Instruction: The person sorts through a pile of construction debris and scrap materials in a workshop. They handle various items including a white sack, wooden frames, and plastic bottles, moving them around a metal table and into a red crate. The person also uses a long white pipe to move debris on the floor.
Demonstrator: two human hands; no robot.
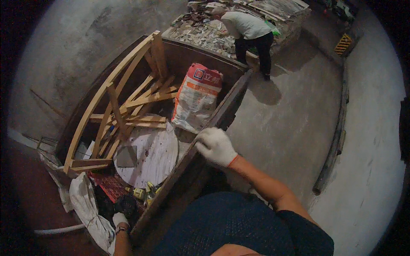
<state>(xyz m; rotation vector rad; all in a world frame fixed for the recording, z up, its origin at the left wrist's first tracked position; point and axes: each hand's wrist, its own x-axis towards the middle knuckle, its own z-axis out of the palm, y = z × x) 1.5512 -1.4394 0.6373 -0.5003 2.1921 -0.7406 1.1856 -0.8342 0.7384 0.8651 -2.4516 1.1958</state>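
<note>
My right hand [216, 147], in a white knit glove, is curled over the near side wall [182, 163] of a long open bin. Lower left, my gloved left hand [120, 219] reaches inside the bin against a black plastic bag [126, 204]; its fingers are hidden. Several yellow-labelled bottles [144, 193] lie beside the bag, and a red crate [109, 185] is just beyond. A round whitish wooden disc [157, 153] lies in the middle, with a small grey square piece [127, 156] on it. A filled red and white sack [198, 99] leans against the near wall.
Nailed timber frames [110, 83] rise above the bin's far side. A white woven sack [86, 201] hangs at the left end. Beyond the bin, a person [248, 28] bends beside a rubble heap [205, 35]. A dark pole [333, 150] lies along the right wall.
</note>
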